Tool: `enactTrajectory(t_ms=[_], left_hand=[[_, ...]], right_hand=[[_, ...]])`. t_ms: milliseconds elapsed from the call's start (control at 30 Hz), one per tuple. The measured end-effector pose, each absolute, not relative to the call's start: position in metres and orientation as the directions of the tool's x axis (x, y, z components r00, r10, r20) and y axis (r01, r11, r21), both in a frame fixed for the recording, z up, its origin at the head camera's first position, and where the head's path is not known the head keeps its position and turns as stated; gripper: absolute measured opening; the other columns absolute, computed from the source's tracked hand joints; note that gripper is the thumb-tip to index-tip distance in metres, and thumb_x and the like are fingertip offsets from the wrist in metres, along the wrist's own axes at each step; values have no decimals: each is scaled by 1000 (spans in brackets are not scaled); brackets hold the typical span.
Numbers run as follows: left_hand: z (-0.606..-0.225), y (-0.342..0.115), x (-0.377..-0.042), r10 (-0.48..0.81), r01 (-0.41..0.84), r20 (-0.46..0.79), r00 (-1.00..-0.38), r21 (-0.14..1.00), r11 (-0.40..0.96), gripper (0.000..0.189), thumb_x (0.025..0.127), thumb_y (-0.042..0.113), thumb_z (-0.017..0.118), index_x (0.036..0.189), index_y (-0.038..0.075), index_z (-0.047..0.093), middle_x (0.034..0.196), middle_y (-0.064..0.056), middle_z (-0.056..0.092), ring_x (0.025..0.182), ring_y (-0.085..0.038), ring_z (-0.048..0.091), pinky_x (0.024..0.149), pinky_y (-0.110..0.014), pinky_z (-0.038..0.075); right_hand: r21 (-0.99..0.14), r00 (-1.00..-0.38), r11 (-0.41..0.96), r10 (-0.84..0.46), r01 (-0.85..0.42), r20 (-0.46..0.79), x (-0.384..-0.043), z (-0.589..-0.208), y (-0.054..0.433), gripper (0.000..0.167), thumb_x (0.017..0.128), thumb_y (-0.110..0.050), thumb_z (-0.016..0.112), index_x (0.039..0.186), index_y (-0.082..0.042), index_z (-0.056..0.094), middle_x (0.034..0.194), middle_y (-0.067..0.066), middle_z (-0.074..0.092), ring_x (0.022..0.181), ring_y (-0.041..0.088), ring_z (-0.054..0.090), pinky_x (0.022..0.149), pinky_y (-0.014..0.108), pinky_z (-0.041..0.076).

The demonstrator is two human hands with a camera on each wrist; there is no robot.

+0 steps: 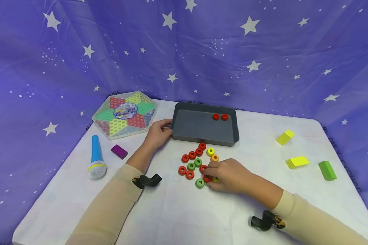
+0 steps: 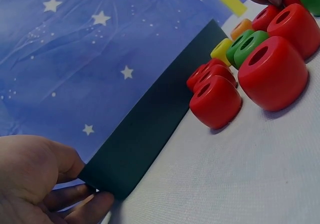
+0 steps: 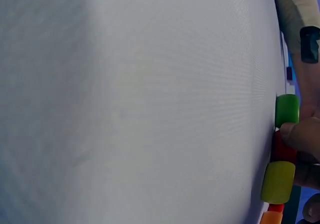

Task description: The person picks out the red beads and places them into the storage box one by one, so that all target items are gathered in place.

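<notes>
My left hand (image 1: 158,133) holds the left edge of a dark grey tray (image 1: 199,127); in the left wrist view its thumb and fingers are at the tray's corner (image 2: 117,181). Two red beads (image 1: 216,117) lie inside, toward the tray's back right. My right hand (image 1: 231,175) is over a loose group of beads in front of the tray. Its thumb and fingers pinch a red bead (image 3: 284,149), between a green bead (image 3: 287,109) and a yellow bead (image 3: 278,182). Other red beads (image 1: 182,170), green beads (image 1: 191,166) and an orange bead (image 1: 214,158) lie nearby, holes upward.
A hexagonal Chinese checkers box (image 1: 104,115) lies at the back left. In front of it are a blue toy microphone (image 1: 96,149) and a purple block (image 1: 119,151). On the right are two yellow blocks (image 1: 297,162) and a green block (image 1: 327,170). A starry purple cloth hangs behind.
</notes>
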State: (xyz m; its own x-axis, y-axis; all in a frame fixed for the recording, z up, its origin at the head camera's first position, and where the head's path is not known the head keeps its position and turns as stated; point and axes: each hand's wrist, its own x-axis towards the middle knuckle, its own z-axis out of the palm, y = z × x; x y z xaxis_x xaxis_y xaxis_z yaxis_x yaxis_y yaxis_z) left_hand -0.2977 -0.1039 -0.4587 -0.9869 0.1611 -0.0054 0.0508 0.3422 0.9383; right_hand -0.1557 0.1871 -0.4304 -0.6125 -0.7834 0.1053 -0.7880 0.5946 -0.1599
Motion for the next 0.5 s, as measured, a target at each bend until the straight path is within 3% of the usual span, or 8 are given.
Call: enactTrajectory(t_ms=[200, 367, 500], left_hand=[[-459, -101, -300, 158, 62, 7, -987, 937, 343, 50, 90, 4, 62, 140, 4, 60, 130, -14, 66, 109, -24, 69, 86, -31, 59], [-459, -104, -299, 179, 42, -13, -984, 954, 298, 51, 91, 3, 61, 142, 3, 57, 132, -16, 65, 112, -26, 68, 81, -29, 60], [-460, -104, -300, 185, 37, -15, -983, 960, 276, 51, 91, 1, 60, 142, 1, 57, 131, -18, 65, 111, -27, 69, 77, -26, 59]], right_hand=[[-173, -596, 572, -785, -802, 167, -158, -420, 190, 26, 85, -32, 76, 109, -22, 75, 99, -13, 68, 76, 1, 61, 65, 25, 53], [-174, -581, 555, -775, -814, 247, -173, -401, 191, 25, 84, -27, 77, 107, -20, 74, 96, -11, 66, 72, 3, 59, 62, 22, 50], [-197, -637, 605, -735, -771, 235, -198, -384, 195, 25, 85, -29, 77, 108, -19, 75, 97, -10, 67, 74, 5, 60, 64, 24, 52]])
